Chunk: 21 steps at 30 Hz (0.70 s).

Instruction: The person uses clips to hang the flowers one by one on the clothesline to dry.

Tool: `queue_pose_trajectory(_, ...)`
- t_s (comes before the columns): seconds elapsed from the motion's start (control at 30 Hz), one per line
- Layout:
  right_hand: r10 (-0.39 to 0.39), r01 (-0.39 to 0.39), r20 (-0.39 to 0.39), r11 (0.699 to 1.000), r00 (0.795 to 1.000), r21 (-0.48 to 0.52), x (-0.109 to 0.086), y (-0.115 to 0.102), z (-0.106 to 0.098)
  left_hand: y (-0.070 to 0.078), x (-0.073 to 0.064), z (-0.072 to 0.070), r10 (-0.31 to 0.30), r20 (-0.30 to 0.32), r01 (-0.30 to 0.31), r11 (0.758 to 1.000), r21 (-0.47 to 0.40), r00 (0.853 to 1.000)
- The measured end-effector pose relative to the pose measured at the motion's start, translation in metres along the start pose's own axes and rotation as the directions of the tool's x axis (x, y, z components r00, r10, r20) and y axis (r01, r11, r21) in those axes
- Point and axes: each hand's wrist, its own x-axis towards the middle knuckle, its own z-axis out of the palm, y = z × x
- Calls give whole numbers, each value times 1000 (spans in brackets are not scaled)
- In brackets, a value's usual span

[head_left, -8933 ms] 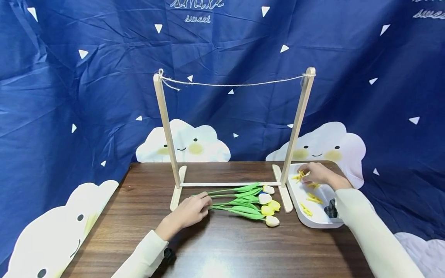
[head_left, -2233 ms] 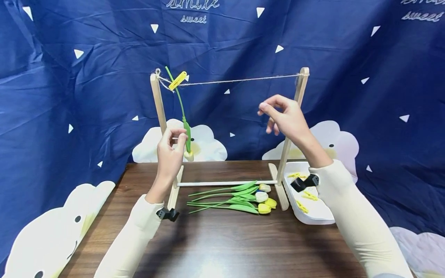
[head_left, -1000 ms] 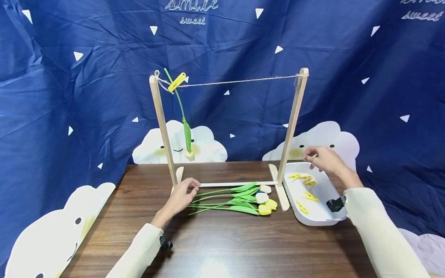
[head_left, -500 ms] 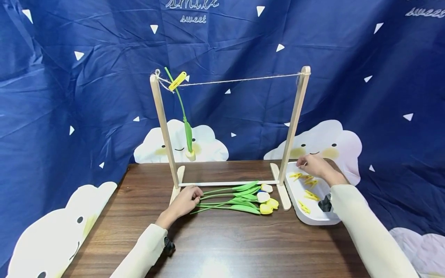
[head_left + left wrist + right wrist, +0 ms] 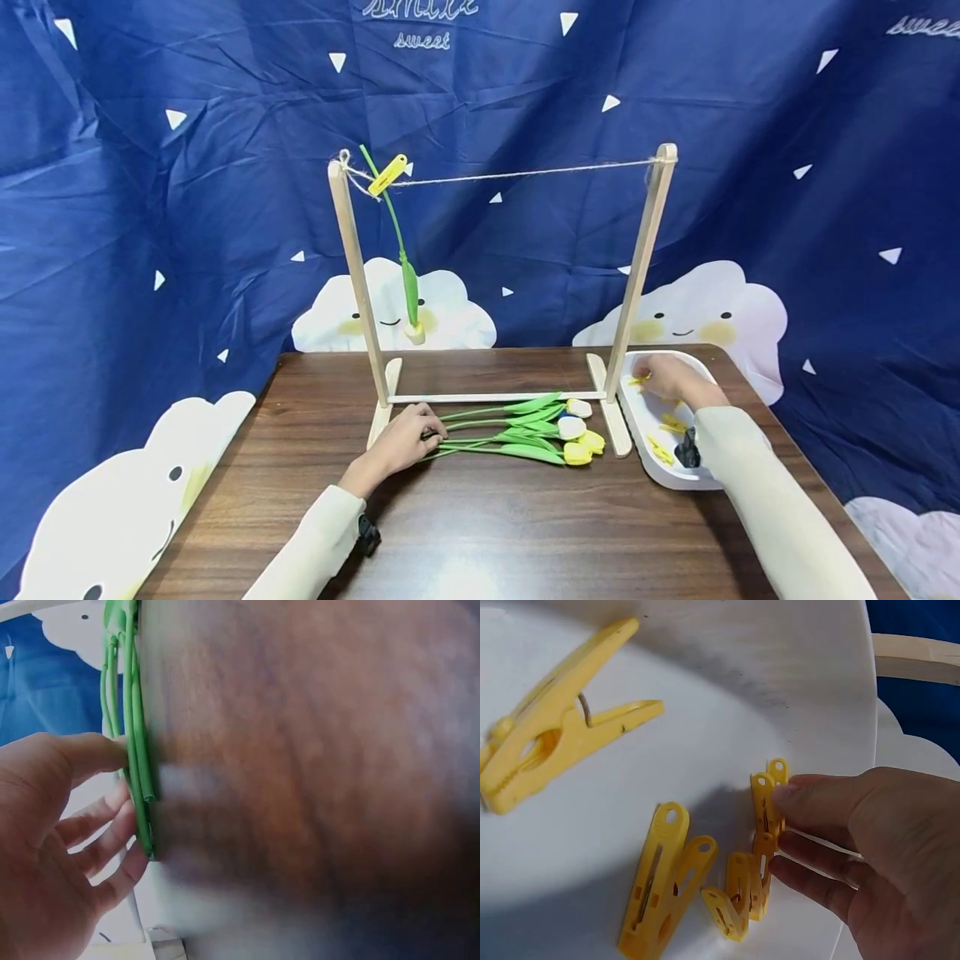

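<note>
My left hand (image 5: 405, 435) is at the stem ends of the tulips (image 5: 517, 433) lying on the table. In the left wrist view its thumb and loosely bent fingers touch the green stems (image 5: 133, 727), with a gap between thumb and fingers. My right hand (image 5: 667, 377) reaches into the white tray (image 5: 654, 475). There, thumb and fingertips pinch a yellow clothespin (image 5: 763, 796) near the tray wall. Other yellow clothespins (image 5: 660, 870) lie around it. Another tulip (image 5: 408, 283) hangs head down from the string, held by a yellow clothespin (image 5: 387, 175).
A wooden frame (image 5: 641, 250) stands across the table, with a string (image 5: 517, 174) tied between its posts. Its low crossbar (image 5: 465, 398) runs just behind the tulips. The tray stands beside its right foot (image 5: 617, 427). A blue cloth (image 5: 510, 100) hangs behind.
One tulip went from the table to the string, clipped by a clothespin. Both hands have since come down from the frame, the left to the stems, the right into the tray among the clothespins.
</note>
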Motion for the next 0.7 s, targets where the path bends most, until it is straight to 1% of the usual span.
queue_pose_trajectory(0.2,-26,26,4,999,1000,-35,1,0,3,1,0,-2,-4,19,4,1000,21,1000)
queue_pose_trajectory(0.37,-35,36,11,998,999,-42,2,-1,5,4,2,-3,-5,17,4,999,54,1000)
queue_pose_trajectory(0.5,-45,45,0,997,999,-57,3,-2,8,6,3,-4,-18,-12,19,999,48,1000)
queue_pose_trajectory(0.7,13,-13,8,998,1000,-59,2,-5,10,8,6,-11,5,-67,-1,999,51,998)
